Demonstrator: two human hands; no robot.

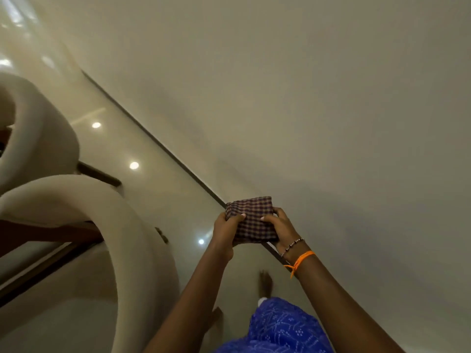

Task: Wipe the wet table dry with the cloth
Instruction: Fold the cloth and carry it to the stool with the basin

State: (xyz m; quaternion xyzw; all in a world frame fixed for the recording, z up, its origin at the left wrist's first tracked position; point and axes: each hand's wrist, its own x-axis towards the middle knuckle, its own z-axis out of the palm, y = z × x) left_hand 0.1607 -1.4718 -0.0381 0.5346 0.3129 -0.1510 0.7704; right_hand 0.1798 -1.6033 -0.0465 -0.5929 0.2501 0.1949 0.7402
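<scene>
cloth (251, 220): folded checked pad, held above the counter (331, 98) near edge, long axis near-to-far | left hand (226, 229) grip: thumb pinches its left side | right hand (280, 229) grip: thumb pinches its right side

A small folded cloth (251, 220) in a fine check of dark purple-brown and pale cream lines is held by both hands, the left hand (226, 229) and the right hand (281, 229), over a plain, pale greyish-beige tabletop (318, 103) edged with a thin dark brown strip. The right wrist carries a bright orange thread band (300, 261) and a thin bracelet of silver and dark beads (293, 247). A royal-blue garment (280, 327) printed with small white dotted motifs shows at bottom. Two curved, off-white cream chair backs (84, 200) stand at left on a glossy pale cream floor (142, 149) dotted with white light reflections.
</scene>
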